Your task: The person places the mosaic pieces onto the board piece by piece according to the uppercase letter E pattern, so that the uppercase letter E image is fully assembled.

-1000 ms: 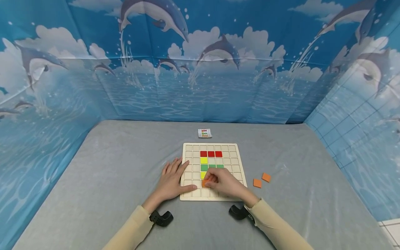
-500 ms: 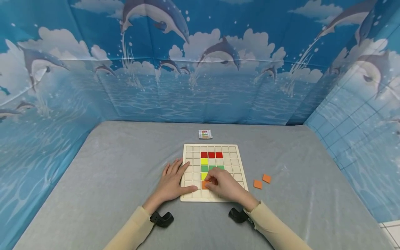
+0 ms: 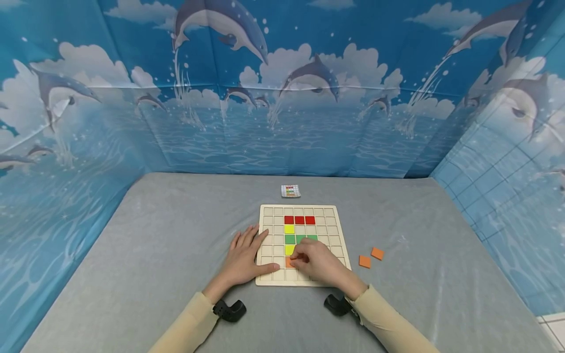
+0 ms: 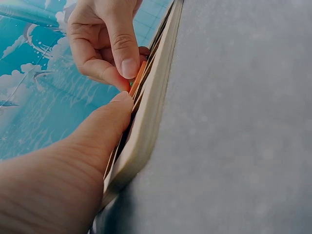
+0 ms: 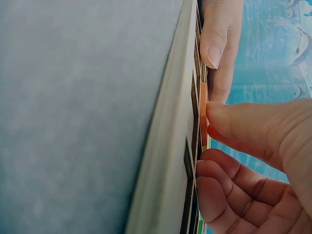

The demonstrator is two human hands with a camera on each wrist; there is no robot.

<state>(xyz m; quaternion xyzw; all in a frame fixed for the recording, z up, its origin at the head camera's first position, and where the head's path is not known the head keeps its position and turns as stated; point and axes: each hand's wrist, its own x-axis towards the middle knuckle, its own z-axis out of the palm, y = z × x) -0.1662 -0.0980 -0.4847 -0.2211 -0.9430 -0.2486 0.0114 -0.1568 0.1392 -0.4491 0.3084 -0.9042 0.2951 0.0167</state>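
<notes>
The right hand (image 3: 319,262) is pinching an orange tile (image 3: 289,262) between thumb and curled fingers (image 5: 229,195), holding it against the wooden grid board (image 3: 269,279) in the near rows, just below a yellow tile (image 3: 289,249). The left hand (image 3: 244,255) is lying flat with its fingers straight and relaxed, grasping nothing; the palm is resting on the grey bench (image 3: 154,245) beside the board's left edge and the thumb is lying across the board's near-left corner, close to the orange tile. On the board, three red tiles (image 3: 299,220) are sitting in a row, with another yellow tile (image 3: 289,229) and green tiles (image 3: 289,239) beneath them. Two loose orange tiles (image 3: 371,257) are lying on the bench to the right of the board, and a small pattern card (image 3: 290,190) is lying just beyond its far edge.
</notes>
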